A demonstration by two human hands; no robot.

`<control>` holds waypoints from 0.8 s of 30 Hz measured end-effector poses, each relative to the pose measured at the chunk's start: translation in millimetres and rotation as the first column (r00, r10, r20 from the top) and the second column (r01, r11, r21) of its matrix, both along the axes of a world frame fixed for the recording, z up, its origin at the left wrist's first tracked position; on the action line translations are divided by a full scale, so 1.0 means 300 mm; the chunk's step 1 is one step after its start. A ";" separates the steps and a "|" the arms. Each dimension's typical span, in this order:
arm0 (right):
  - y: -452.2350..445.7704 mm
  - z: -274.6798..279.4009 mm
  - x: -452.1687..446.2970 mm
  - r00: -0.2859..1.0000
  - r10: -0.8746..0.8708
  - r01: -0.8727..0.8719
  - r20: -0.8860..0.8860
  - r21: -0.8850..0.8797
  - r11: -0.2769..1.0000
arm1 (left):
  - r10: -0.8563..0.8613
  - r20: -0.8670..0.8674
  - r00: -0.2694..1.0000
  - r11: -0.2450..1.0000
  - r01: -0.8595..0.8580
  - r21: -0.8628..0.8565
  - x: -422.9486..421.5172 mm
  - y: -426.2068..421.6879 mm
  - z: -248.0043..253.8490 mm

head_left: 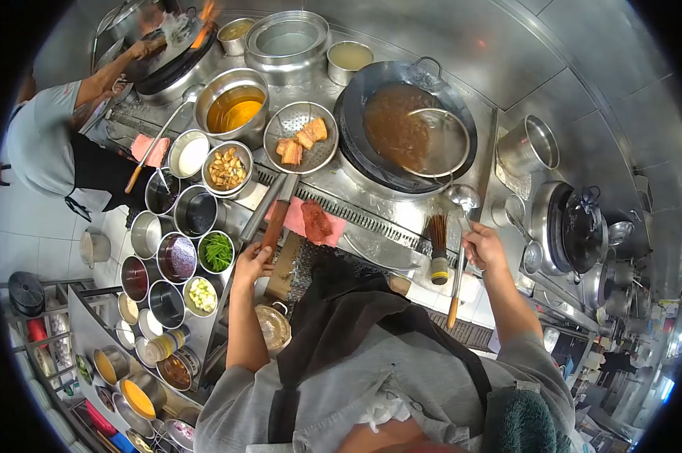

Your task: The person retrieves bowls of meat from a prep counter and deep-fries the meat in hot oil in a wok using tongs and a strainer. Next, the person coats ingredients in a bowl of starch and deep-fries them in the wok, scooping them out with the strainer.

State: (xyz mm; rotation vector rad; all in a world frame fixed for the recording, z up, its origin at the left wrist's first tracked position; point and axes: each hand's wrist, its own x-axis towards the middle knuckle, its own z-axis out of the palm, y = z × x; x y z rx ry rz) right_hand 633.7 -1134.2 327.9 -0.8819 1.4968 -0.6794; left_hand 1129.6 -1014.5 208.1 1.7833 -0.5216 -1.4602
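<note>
My left hand (pixel 254 264) is closed round the wooden handle of a perforated strainer (pixel 328 157). Several browned chunks of what looks like pork belly (pixel 311 134) lie in its bowl, which sits over the counter left of the wok. On the right, my right hand (pixel 484 245) grips the metal shaft of a ladle (pixel 463 196); its wooden end points down toward me. The black wok (pixel 462 98) contains brown liquid, with a round wire skimmer (pixel 441 175) resting partly in it. A bamboo brush (pixel 438 249) stands between my hands, left of the ladle.
A pot of orange oil (pixel 231 79) and a bowl of fried cloves (pixel 228 167) stand left of the strainer. Beside them are several seasoning pots (pixel 177 257). A red cloth (pixel 316 221) lies at the front edge. Another person (pixel 50 143) works over flames at far left.
</note>
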 end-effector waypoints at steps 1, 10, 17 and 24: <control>0.002 0.004 0.027 0.999 0.007 -0.009 0.047 0.045 0.999 | 0.071 0.012 0.997 0.997 -0.071 0.003 -0.002 0.030 -0.017; -0.113 -0.129 0.223 0.955 -0.024 0.027 0.296 -0.004 1.000 | 0.124 0.206 0.971 0.983 -0.149 0.107 -0.026 0.301 -0.119; -0.217 -0.109 0.071 0.960 -0.011 0.054 0.280 -0.145 0.988 | -0.330 0.275 0.903 0.865 0.172 0.472 -0.051 0.730 -0.593; -0.196 -0.033 -0.245 0.797 -0.118 -0.190 -0.592 -0.431 0.882 | -0.458 0.438 0.774 0.883 0.336 0.329 -0.183 1.165 -0.625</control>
